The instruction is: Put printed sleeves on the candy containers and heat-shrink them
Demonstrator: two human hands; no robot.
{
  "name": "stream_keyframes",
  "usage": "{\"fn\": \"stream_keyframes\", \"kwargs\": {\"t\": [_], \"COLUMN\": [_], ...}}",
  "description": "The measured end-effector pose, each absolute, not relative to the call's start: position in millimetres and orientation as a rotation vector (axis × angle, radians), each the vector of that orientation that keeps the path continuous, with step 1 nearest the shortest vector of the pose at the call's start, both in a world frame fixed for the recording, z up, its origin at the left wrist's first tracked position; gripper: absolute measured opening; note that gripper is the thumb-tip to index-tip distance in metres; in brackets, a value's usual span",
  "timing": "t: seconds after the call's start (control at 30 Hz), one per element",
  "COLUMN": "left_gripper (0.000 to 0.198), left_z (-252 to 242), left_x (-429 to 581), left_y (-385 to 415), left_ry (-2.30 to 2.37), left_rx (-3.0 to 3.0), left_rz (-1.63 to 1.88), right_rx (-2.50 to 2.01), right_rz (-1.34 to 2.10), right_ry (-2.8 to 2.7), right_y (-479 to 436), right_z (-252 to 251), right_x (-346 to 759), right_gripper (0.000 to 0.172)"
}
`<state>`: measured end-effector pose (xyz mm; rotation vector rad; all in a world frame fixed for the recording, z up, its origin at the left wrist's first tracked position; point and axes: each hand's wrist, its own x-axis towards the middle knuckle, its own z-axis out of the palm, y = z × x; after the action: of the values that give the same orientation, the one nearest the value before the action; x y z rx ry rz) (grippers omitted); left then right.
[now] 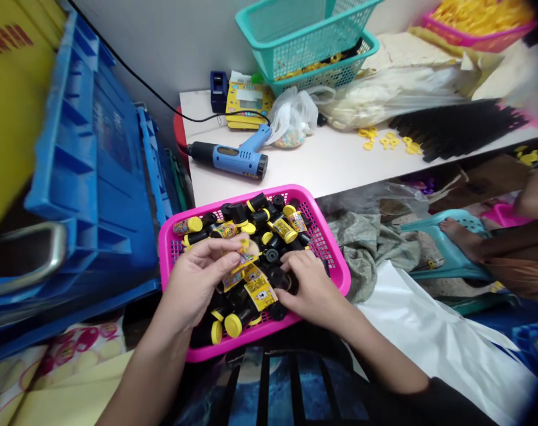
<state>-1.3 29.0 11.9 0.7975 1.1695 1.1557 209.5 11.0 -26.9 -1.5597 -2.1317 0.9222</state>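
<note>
A pink plastic basket [328,242] sits in front of me, filled with several small black bottles with yellow caps and yellow labels [283,228]. My left hand [197,278] is inside the basket on its left side, fingers pinched on a yellow label sleeve [244,260]. My right hand [311,290] rests on the right side of the pile, fingers curled over a black bottle [281,278].
A blue heat gun [233,157] lies on the white table [340,165] behind the basket. Teal baskets [313,41], plastic bags, yellow rings and black strips [455,127] lie further back. Blue crates [100,177] stand left. Another person's foot [461,236] rests on a teal stool.
</note>
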Motion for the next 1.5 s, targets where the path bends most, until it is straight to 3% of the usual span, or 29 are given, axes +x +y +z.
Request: {"fn": "stream_keyframes", "kwargs": {"t": [0.1, 0.2, 0.53, 0.87, 1.2, 1.33, 1.5], "left_gripper": [0.022, 0.030, 0.014, 0.016, 0.023, 0.025, 0.031], "left_z": [13.8, 13.7, 16.1, 10.2, 16.8, 17.3, 18.6], "left_x": [-0.1, -0.2, -4.9, -9.6, -2.9, -0.8, 10.4], "left_y": [28.8, 28.1, 21.2, 21.3, 18.8, 17.6, 16.4], "left_ry": [1.124, 1.149, 1.448, 1.321, 1.167, 1.026, 0.902], "left_rx": [0.752, 0.819, 1.260, 1.567, 1.221, 1.227, 1.144], "left_rz": [1.129, 1.191, 1.227, 1.253, 1.144, 1.167, 1.155], "right_rx": [-1.406, -1.252, -0.931, -1.067, -0.778, -0.715, -0.569], "right_rz": [1.249, 1.310, 1.601, 1.282, 1.151, 1.445, 2.056], "right_ry": [-1.768, -1.565, -1.221, -1.549, -1.659, -1.518, -1.131], "right_y": [19.9, 28.5, 46.6, 48.0, 45.8, 45.8, 40.3], "right_z": [-17.1, -4.4, 3.0, 4.7, -4.0, -6.3, -14.9], "right_x": [216.8, 219.9, 201.1, 202.5, 189.9, 192.0, 182.9], "right_gripper": [0.026, 0.034, 0.036, 0.035, 0.042, 0.038, 0.066]}}
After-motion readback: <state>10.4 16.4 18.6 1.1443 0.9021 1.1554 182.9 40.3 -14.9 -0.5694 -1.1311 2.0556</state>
